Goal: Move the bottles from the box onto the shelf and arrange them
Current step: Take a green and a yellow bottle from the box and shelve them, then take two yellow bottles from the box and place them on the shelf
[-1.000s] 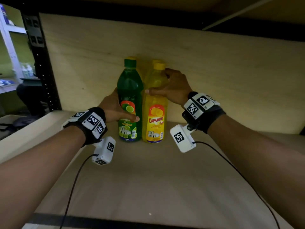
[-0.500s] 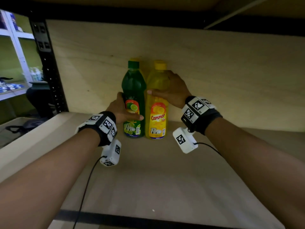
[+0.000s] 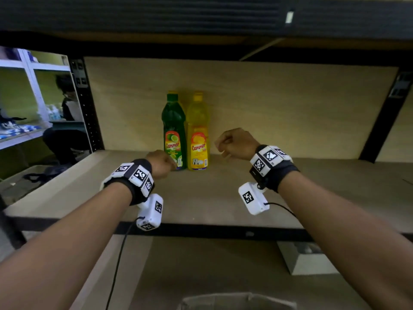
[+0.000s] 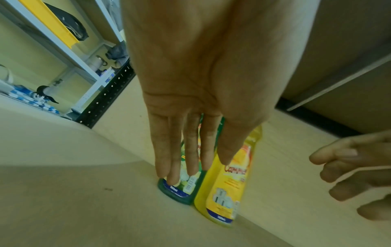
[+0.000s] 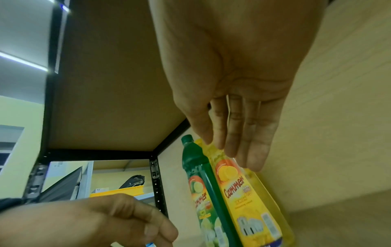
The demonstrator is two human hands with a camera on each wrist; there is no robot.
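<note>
A green bottle (image 3: 173, 130) and a yellow bottle (image 3: 197, 130) stand upright and side by side against the back panel of the shelf board (image 3: 223, 198). My left hand (image 3: 160, 162) hovers just in front of the green bottle's base, holding nothing. My right hand (image 3: 233, 143) is to the right of the yellow bottle and apart from it. The left wrist view shows straight fingers (image 4: 186, 150) in front of the green bottle (image 4: 184, 192). In the right wrist view relaxed fingers (image 5: 239, 133) hang above the yellow bottle (image 5: 239, 192). The rim of a cardboard box (image 3: 237, 300) shows at the bottom.
A black upright post (image 3: 87, 108) bounds the shelf on the left, another (image 3: 384, 121) on the right. The upper shelf beam (image 3: 201, 19) hangs low overhead. A person (image 3: 67, 113) sits beyond the left post by white shelving (image 3: 33, 86). A pale block (image 3: 306, 258) lies below the shelf.
Both hands have let go of the two bottles and drawn back toward the shelf's front edge. The bottles stay standing together. The head view has pulled back and up.
</note>
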